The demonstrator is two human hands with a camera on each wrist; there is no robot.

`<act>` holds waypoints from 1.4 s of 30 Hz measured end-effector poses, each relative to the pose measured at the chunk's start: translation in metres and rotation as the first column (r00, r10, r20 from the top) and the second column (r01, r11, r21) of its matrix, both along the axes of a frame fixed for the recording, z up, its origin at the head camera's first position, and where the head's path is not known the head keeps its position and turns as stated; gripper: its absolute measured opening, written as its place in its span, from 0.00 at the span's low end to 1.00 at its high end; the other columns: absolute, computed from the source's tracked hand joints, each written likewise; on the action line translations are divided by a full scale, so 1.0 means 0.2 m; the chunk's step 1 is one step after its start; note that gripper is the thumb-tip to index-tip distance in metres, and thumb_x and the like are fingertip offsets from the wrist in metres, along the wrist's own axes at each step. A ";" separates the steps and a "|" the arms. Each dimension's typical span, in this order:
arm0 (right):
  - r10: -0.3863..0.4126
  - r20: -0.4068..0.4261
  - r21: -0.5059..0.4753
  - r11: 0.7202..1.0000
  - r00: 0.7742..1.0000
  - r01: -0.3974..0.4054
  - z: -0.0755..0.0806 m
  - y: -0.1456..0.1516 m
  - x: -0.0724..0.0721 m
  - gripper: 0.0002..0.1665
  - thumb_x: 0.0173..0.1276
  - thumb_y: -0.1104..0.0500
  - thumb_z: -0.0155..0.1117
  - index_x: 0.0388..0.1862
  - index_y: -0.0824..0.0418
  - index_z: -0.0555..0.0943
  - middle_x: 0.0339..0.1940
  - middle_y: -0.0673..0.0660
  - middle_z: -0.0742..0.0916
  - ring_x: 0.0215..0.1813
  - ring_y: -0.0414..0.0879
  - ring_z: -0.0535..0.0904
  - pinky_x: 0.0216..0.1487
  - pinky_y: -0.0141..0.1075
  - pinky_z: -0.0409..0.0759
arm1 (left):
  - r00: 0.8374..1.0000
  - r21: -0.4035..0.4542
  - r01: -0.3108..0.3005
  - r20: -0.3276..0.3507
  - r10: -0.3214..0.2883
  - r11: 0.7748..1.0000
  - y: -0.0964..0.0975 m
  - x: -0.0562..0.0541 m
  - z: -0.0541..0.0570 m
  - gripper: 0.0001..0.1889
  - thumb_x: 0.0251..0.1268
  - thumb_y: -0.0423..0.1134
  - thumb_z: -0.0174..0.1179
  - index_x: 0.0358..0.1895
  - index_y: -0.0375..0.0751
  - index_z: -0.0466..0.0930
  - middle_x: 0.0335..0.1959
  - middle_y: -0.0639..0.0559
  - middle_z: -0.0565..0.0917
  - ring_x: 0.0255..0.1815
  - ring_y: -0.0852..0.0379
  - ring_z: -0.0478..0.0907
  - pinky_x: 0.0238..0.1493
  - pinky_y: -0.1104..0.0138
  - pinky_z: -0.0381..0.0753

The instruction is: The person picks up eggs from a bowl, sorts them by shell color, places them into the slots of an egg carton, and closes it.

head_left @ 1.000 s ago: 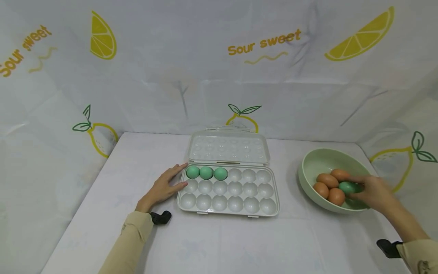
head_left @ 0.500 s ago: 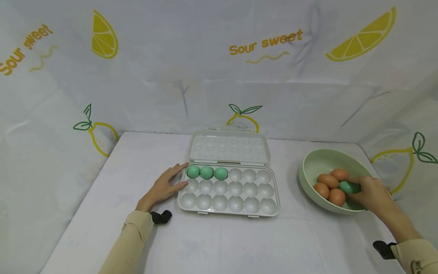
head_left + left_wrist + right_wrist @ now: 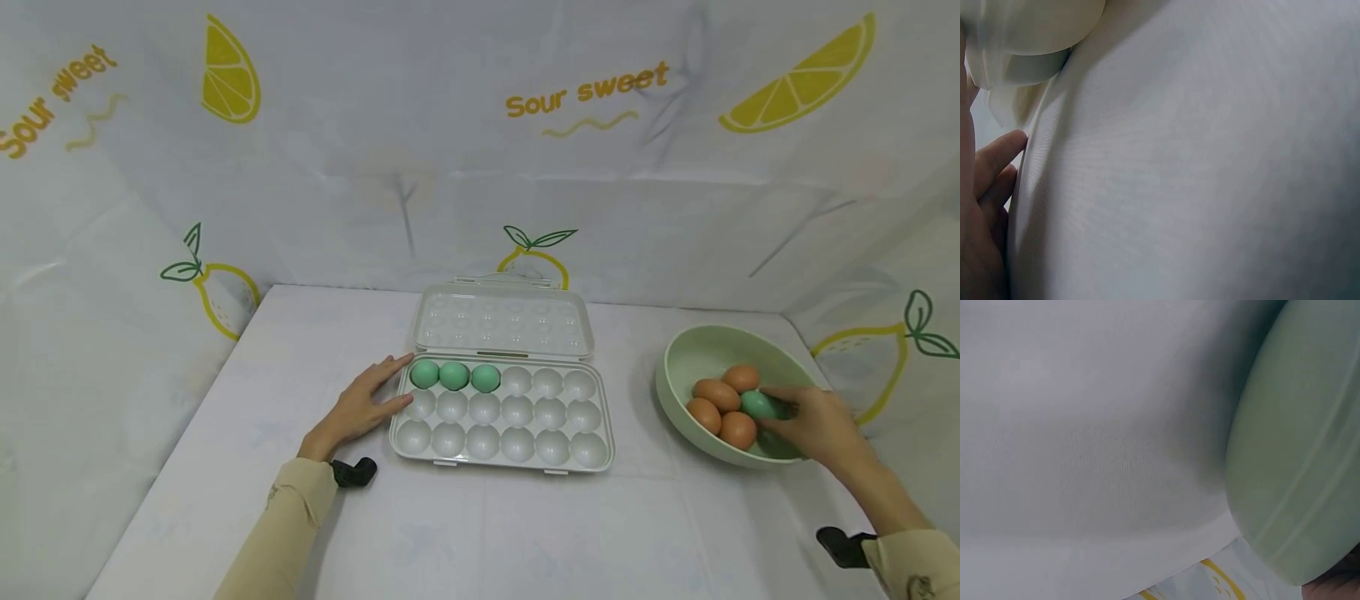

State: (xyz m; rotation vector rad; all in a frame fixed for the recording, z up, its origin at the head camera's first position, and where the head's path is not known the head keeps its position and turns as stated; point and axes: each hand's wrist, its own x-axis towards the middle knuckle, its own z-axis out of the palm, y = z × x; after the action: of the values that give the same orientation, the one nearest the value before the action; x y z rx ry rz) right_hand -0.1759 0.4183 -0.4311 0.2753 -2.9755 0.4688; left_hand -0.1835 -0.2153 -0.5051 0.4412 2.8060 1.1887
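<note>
Green egg (image 3: 757,406) and brown eggs (image 3: 716,395) have shifted slightly leftward in the bowl (image 3: 688,348), near the right edge of the worktop (image 3: 465,537). The right hand (image 3: 823,429), nearer, pinches the green one — left of its palm, long axis apparently left-to-right — while the left hand (image 3: 356,414), fingers extended, touches the left edge of the egg tray (image 3: 502,462).

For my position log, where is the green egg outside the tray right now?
In the head view, the green egg is in the bowl on the right, beside the brown eggs and pinched by the right hand.
</note>
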 end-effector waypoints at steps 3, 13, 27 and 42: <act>-0.015 -0.024 -0.072 0.997 1.000 0.014 0.01 0.00 0.01 0.31 0.47 0.64 0.84 0.47 0.80 0.84 0.43 0.83 0.85 0.41 0.70 0.86 0.37 0.42 0.86 | 1.000 -0.005 -0.001 -0.003 0.001 1.000 0.00 0.00 0.00 0.37 0.69 0.49 0.66 0.79 0.54 0.64 0.80 0.41 0.66 0.82 0.34 0.57 0.81 0.34 0.54; -0.185 0.013 -0.540 0.826 0.983 0.162 0.06 -0.08 0.05 0.31 0.59 0.61 0.80 0.61 0.69 0.82 0.35 0.12 0.79 0.41 0.05 0.72 0.38 0.07 0.75 | 1.000 0.002 -0.003 0.008 0.003 1.000 0.01 -0.01 0.00 0.37 0.69 0.49 0.66 0.79 0.54 0.63 0.80 0.41 0.66 0.83 0.34 0.56 0.83 0.37 0.52; -0.203 0.165 -0.713 0.652 0.965 0.259 0.09 -0.36 0.04 0.35 0.67 0.56 0.74 0.73 0.54 0.76 0.48 0.20 0.84 0.53 0.15 0.78 0.61 0.14 0.71 | 1.000 -0.005 -0.011 0.027 0.011 1.000 0.00 0.00 0.00 0.38 0.69 0.50 0.66 0.80 0.56 0.62 0.81 0.42 0.64 0.83 0.35 0.55 0.82 0.35 0.52; -0.015 0.066 -0.908 0.413 0.998 0.066 0.06 -0.63 -0.01 0.34 0.63 0.69 0.74 0.68 0.64 0.78 0.48 0.32 0.90 0.49 0.24 0.85 0.42 0.15 0.81 | 1.000 -0.007 -0.007 0.023 0.007 1.000 0.00 0.00 -0.01 0.38 0.69 0.51 0.66 0.80 0.56 0.62 0.81 0.42 0.64 0.83 0.35 0.55 0.81 0.34 0.52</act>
State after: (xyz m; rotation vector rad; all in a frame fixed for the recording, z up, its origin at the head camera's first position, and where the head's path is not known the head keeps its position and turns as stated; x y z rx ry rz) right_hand -0.1785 0.2923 -0.4184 0.0521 -2.2300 1.9814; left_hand -0.1832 -0.2150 -0.5066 0.4149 2.7935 1.1776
